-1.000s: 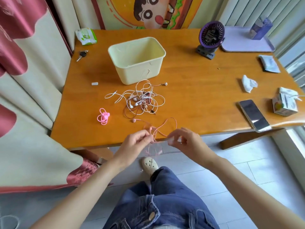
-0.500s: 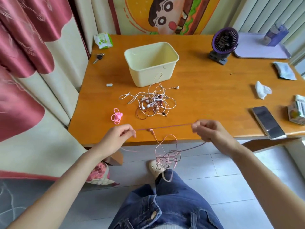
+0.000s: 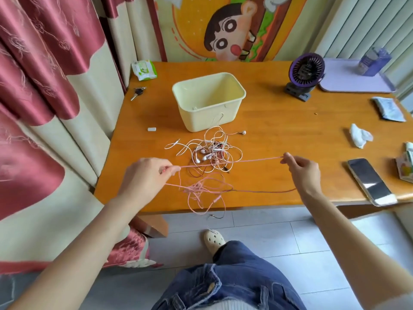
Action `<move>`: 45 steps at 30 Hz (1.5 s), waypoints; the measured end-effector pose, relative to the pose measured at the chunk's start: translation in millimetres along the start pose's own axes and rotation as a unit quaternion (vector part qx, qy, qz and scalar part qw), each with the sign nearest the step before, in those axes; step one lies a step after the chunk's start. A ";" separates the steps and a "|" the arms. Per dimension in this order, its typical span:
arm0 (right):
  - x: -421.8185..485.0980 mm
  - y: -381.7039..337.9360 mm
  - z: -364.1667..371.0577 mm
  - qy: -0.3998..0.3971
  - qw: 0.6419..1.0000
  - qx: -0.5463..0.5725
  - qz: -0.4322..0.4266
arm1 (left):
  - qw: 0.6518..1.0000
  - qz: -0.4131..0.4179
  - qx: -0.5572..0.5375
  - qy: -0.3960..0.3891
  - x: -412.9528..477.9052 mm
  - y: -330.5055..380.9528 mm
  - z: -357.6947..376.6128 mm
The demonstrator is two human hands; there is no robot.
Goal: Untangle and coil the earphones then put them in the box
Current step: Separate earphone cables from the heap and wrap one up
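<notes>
**Pink cable pulled taut between both hands**

Left hand [image 3: 152, 173]: fingers curled, thumb and fingertips pinching the pink earphones [image 3: 232, 162] at one end of a straight run. Right hand [image 3: 301, 171]: same style of pinch on the other end, remaining fingers loosely curled. Hands are well apart, and the strand between them is tight and near level.

The rest of the pink cable hangs below that strand as a knotted clump, closer to my left hand, over the near edge of the table [image 3: 279, 135]. Loops droop past the edge toward the floor. A darker-looking strand runs from the clump toward my right wrist; I cannot tell whether it reaches the hand.

Just beyond the taut strand, between the hands, a tangle of white earphones [image 3: 210, 151] lies on the table. Behind it, further from both hands, the cream box [image 3: 207, 117] sits upright with its mouth open; one white loop touches its near wall.

Right of my right hand: phone [image 3: 371, 181] at the table edge, crumpled tissue [image 3: 359, 136] beyond it. Far side past the right hand: purple fan [image 3: 305, 73]. Far beyond the left hand: keys [image 3: 138, 92].
</notes>
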State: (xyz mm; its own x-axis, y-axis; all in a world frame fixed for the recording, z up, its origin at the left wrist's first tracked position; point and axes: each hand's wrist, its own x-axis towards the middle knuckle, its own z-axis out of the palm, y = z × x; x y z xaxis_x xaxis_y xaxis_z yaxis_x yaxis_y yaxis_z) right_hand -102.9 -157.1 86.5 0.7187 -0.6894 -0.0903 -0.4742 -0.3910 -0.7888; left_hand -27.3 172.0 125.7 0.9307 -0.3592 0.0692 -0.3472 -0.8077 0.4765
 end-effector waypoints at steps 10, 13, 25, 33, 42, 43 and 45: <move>-30.1 -74.4 27.8 -0.310 0.936 0.112 -0.122 | 0.988 -0.017 -0.137 -0.073 47.1 53.3 35.3; -29.1 -90.3 22.9 -0.352 0.917 0.076 -0.172 | 0.972 0.074 -0.184 -0.123 47.8 67.4 43.9; 11.5 -2.9 11.6 -0.293 0.947 0.135 0.003 | 0.861 -0.079 -0.503 -0.001 79.0 54.2 21.7; 12.5 34.6 26.7 -0.255 0.966 -0.021 0.026 | 0.947 -0.031 -0.319 0.023 86.3 52.5 22.2; -19.0 -83.2 22.3 -0.230 0.953 0.185 -0.073 | 0.936 0.144 -0.258 -0.192 40.9 93.3 72.5; -19.6 -89.0 22.0 -0.233 0.949 0.199 -0.074 | 0.922 0.148 -0.280 -0.223 35.6 99.3 77.8; -18.0 -94.7 19.8 -0.233 0.946 0.215 -0.071 | 0.913 0.148 -0.292 -0.242 29.8 102.2 87.6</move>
State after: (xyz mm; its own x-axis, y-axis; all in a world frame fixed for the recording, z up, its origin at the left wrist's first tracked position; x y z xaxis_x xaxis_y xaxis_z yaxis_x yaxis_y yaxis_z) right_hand -60.9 -95.6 150.8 0.9534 -0.2653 -0.1437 -0.1770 -0.1062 -0.9785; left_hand -45.2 37.8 99.7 0.5969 -0.8003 -0.0568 -0.3235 -0.3049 0.8958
